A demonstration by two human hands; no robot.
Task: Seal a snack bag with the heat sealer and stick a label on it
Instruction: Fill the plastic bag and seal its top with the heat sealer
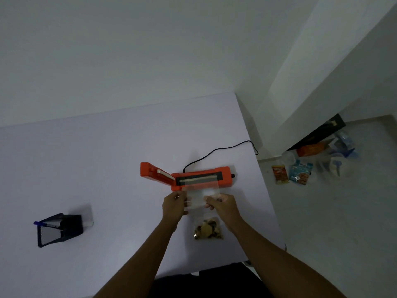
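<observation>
A clear snack bag (199, 201) with brown snacks (208, 231) at its near end lies on the white table (107, 168). My left hand (174, 204) pinches the bag's left edge and my right hand (222, 204) pinches its right edge. The bag's open top lies over the sealing strip of the orange heat sealer (199, 178), just beyond my hands. The sealer's lid (153, 172) is swung open to the left. No label shows.
The sealer's black cord (217, 152) runs off the table's right edge. A black mesh pen holder (58, 229) with a blue pen lies at the left. Snack packets (292, 173) and other packaging lie on the floor at the right.
</observation>
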